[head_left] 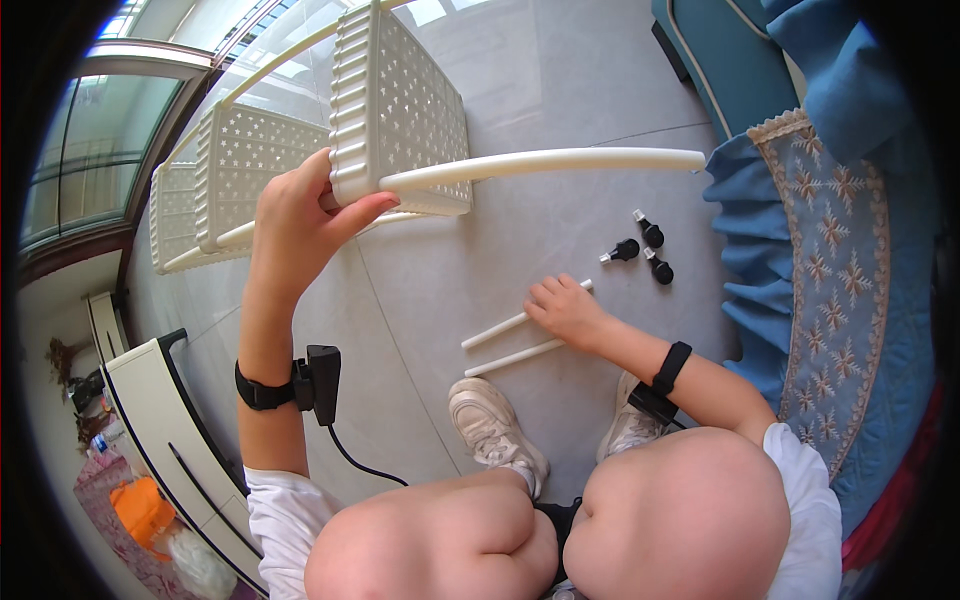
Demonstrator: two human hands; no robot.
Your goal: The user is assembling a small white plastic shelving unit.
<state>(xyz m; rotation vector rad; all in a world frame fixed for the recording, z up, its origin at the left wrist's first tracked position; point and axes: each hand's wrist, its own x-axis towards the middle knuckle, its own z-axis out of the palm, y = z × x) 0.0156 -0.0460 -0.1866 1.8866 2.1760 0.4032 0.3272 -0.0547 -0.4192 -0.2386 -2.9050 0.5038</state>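
A cream plastic shelf rack (415, 110) with star-shaped holes lies on its side, its tiers joined by white poles. My left hand (305, 220) grips the corner of its nearest tier, thumb on the near side. From that corner a white pole (560, 162) sticks out to the right. Two loose white tubes lie on the floor. My right hand (568, 312) is closed over the farther tube (495, 330), its fingers partly curled round it. The nearer tube (510, 359) runs beside it toward my wrist. Three black casters (622, 250) with pale stems lie just beyond my right hand.
A bed with a blue ruffled cover (830, 250) stands at the right. At the left are a white drawer cabinet (170, 420) and a glass door (100, 150). My shoes (490, 420) rest on the grey tiles (400, 330). A cable hangs from my left wrist strap.
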